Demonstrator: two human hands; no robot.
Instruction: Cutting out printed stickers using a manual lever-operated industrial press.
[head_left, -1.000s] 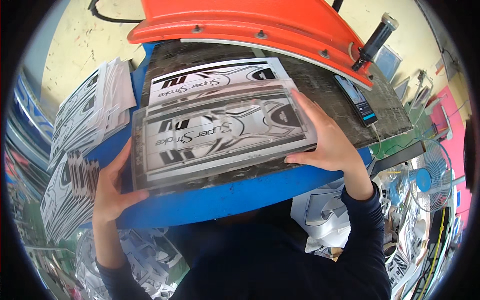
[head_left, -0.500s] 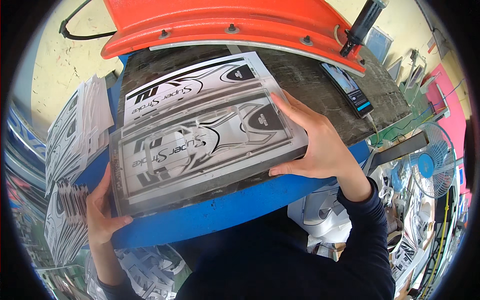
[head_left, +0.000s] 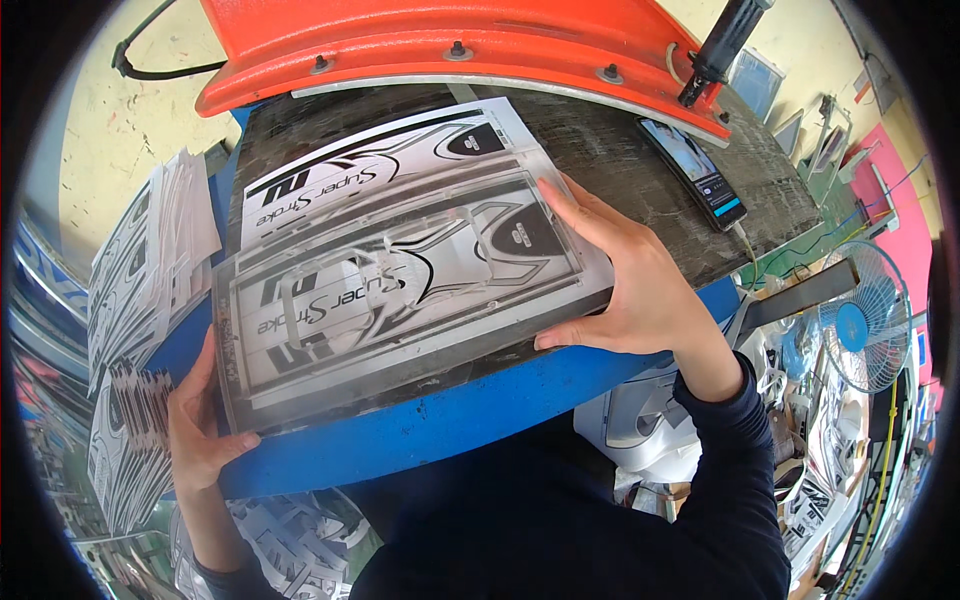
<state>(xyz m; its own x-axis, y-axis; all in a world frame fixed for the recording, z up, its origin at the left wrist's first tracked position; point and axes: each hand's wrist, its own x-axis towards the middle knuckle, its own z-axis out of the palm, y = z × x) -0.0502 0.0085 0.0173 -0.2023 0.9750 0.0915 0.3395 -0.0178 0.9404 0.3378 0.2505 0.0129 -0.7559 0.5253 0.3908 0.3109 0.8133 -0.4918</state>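
Note:
A clear plastic cutting die [head_left: 455, 338], a flat rectangular plate with shaped blades and a border, lies over a white sheet printed with black and grey graphics [head_left: 405, 165]. The print shows through it, and the sheet's far part sticks out behind. My left hand [head_left: 205, 430] holds the die's left end, thumb at the near corner and fingers along the side. My right hand [head_left: 635, 285] grips the right end, fingers on the far corner and thumb at the near edge. Whether the die touches the sheet all along, I cannot tell.
A dark worn board [head_left: 590, 160] lies on the blue table [head_left: 440, 435]. Across the back runs a red press beam [head_left: 450, 30] with a black handle [head_left: 720, 55]. A phone [head_left: 690, 175] with a cable lies right. Printed sheets [head_left: 150, 260] are stacked left; a fan [head_left: 855, 325] stands right.
The die has shifted slightly against the printed sheet under it, and its outline now lies a little differently over the graphics. Both hands keep their hold. The whole view has moved slightly.

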